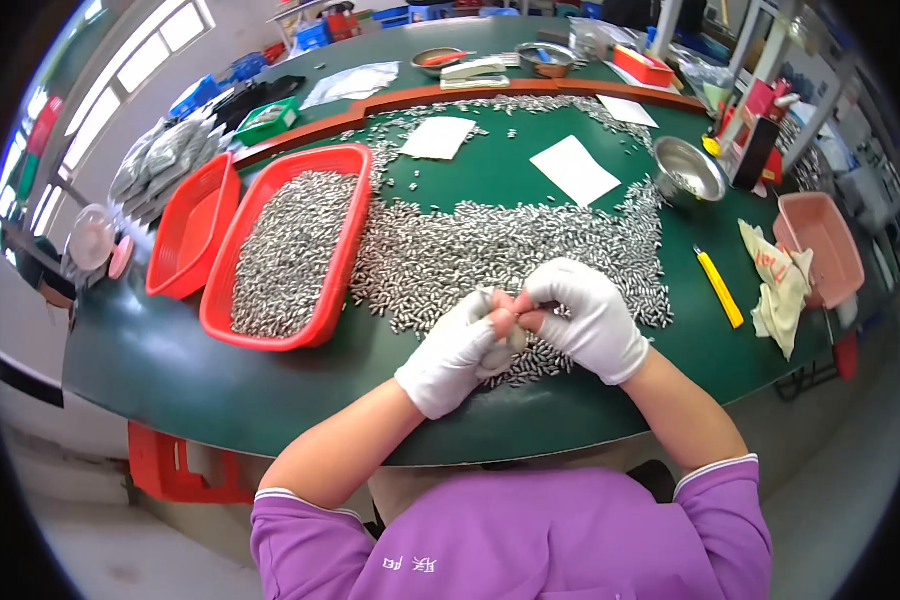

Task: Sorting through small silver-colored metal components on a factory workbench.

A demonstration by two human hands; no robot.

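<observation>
Green table point(185, 372), metal pile point(490, 245), filled red tub point(353, 235), gloved left hand point(452, 352) meeting right hand point(592, 322).
From the hands, the pile spreads at 12 o'clock and the tub sits at 10, seemingly for easy reach. Bare fingertips crowd together, perhaps to steady something small; whether they clamp 1 piece, I cannot tell, since fingers cover that spot.

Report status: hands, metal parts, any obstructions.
Left hand and right hand, fingertips together; anything held, indistinct. Metal parts spread beneath. Full red basket left, yellow cutter right, both clear.
</observation>
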